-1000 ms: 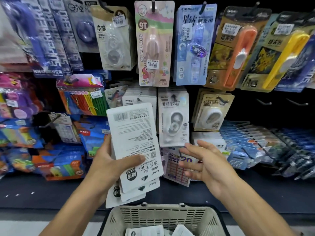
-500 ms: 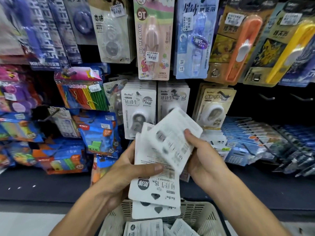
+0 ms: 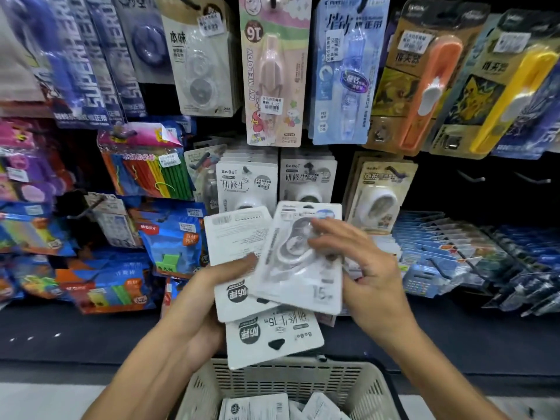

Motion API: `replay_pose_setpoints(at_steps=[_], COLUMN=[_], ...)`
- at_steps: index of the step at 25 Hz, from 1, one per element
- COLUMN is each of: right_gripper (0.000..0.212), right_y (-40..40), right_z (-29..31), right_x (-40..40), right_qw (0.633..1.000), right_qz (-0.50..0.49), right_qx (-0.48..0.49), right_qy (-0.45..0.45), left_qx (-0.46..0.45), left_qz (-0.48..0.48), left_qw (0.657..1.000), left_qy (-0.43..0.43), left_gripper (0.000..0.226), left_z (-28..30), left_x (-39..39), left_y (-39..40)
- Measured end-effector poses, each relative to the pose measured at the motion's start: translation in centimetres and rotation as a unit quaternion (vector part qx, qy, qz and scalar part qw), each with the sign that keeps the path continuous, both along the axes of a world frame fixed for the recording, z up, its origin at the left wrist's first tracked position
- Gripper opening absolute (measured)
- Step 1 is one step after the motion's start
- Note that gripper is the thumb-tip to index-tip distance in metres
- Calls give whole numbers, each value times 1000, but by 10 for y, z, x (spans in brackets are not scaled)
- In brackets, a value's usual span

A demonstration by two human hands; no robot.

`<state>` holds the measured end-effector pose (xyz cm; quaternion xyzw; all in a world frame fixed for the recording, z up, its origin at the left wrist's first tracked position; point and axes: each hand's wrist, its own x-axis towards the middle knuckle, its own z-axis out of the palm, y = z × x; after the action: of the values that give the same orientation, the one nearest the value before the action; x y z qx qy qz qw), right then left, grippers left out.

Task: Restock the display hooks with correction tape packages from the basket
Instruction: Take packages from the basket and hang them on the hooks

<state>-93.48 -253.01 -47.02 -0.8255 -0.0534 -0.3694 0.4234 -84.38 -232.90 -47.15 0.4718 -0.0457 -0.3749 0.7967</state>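
My left hand (image 3: 206,301) grips a small stack of white correction tape packages (image 3: 233,247), backs toward me and upside down, thumb pressed on the top card. My right hand (image 3: 360,268) pinches one package (image 3: 294,268) from that stack, turned face up so its white tape dispenser shows. Both hands hover in front of two hooks carrying matching white BoBo packages (image 3: 247,183). The beige basket (image 3: 303,377) sits below the hands with more white packages (image 3: 254,407) inside.
Other correction tapes hang above on the top row, among them a pink My Melody card (image 3: 272,74). Coloured stationery packs (image 3: 145,171) fill the left. Two bare hooks (image 3: 472,177) stick out at the right, above rows of blue packs (image 3: 439,247).
My right hand came from empty, took one package off the stack and flipped it face up. The stack in my left hand shifted right, toward the BoBo hooks.
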Motion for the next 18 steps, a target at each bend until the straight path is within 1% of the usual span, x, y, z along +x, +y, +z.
replay_pose_setpoints(at_steps=[1,3,4,5,6,7,8,9,10,12,13,15,16,18], right_gripper=[35,31,32,36,35,24,19,31,33,15,9,4,4,16], right_y=[4,12,13,14,15,14,15,16,19,25,24,14,9,0], right_z=[-2,-3,-3,-2,1,2,4,3,1,2,2,7,10,14], right_x=[0,2,3,4,4,4,3,2,1,1,2,5,6,4], right_qw=[1000,997,995,989,972,947,918,902,888,885,888,891,891,897], right_qz=[23,69,78,70,56,55,73,99,127,132,121,63,30,-31], right_qx=[-19,3,47,117,207,291,344,345,342,357,373,408,416,399], right_qy=[10,28,41,62,91,128,182,239,280,267,239,190,179,188], left_qx=[-5,6,13,13,11,9,9,15,21,22,20,20,25,36], left_qz=[3,13,22,34,50,72,98,122,136,140,141,154,162,172], left_qw=[1000,1000,999,999,997,995,992,987,982,978,979,978,977,977], left_qy=[-3,-24,-33,-40,-49,-63,-83,-107,-130,-149,-147,-138,-133,-124], left_gripper=[38,48,54,57,58,59,60,62,65,69,66,56,53,51], left_z=[1,3,3,4,4,6,7,8,9,11,11,11,11,10], left_x=[0,-2,-4,-5,-5,-5,-4,-3,-3,-4,-5,-5,-3,2], left_y=[1,3,3,4,4,5,5,6,6,4,2,1,1,3])
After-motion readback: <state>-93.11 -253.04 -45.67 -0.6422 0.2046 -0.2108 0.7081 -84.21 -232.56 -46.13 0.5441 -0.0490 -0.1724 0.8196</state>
